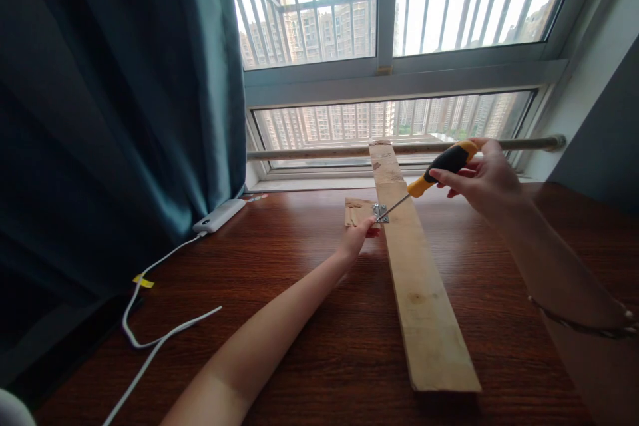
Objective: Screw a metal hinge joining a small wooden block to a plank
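A long wooden board (424, 286) lies on the brown tabletop, its far end by the window. Against its left side sits a small wood piece (353, 212), and a metal hinge (383, 212) bridges the two. My right hand (492, 176) grips the yellow-and-black handle of a screwdriver (442, 170), which slants down to the left with its tip at the hinge. My left hand (358, 236) is closed at the hinge's near edge, thumb and fingers pinched beside the screwdriver tip. Whatever small thing sits between those fingers is too small to make out.
On the left, a white power strip (219, 215) with a white cable (144, 339) lies on the wood-grain tabletop (299, 373). A dark blue curtain (150, 80) hangs beside it. A horizontal rail (319, 154) runs before the window behind the board.
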Demonstrator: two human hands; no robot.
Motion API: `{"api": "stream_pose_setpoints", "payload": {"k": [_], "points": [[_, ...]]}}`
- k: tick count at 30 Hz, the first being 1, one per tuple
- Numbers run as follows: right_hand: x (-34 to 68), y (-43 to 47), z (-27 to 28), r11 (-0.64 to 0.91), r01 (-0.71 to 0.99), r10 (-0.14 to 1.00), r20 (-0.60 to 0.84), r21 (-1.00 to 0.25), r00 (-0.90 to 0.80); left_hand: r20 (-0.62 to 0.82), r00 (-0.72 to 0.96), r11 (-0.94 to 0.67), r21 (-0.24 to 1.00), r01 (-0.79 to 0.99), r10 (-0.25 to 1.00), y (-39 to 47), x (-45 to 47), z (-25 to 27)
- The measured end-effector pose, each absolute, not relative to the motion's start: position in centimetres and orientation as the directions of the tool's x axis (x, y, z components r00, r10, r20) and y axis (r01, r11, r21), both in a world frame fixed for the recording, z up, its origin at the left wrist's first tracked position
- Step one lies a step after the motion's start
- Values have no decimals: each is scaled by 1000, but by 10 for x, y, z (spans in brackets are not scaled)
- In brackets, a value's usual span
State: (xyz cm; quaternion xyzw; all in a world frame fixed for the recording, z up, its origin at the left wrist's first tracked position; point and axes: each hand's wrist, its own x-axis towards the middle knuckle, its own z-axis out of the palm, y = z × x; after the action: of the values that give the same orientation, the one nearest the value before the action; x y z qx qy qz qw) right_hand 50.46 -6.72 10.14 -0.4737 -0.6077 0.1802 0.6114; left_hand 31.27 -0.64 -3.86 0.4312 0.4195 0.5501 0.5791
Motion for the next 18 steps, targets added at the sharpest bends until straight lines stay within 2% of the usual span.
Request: {"api": "stream_pose_setpoints", "payload": {"k": [3, 6, 14, 16, 18], "points": [[501, -66, 104, 490, 167, 841, 514, -856, 170, -12, 38, 23, 958, -286, 999, -8, 313, -38], [496, -65, 100, 485, 77, 847, 490, -871, 207, -20, 41, 31, 956, -291, 999, -8, 313, -38], [489, -56, 94, 485, 58, 784, 463, -873, 413, -6, 43, 18, 958, -285, 999, -4, 313, -41], [489, -57, 95, 529, 25, 776, 496, -848, 390, -8, 50, 22, 958, -287, 999, -3, 313, -41], [491, -59, 98, 556, -8, 798, 532, -831, 282, -11, 57, 27, 957, -288, 998, -3, 313, -41]]}}
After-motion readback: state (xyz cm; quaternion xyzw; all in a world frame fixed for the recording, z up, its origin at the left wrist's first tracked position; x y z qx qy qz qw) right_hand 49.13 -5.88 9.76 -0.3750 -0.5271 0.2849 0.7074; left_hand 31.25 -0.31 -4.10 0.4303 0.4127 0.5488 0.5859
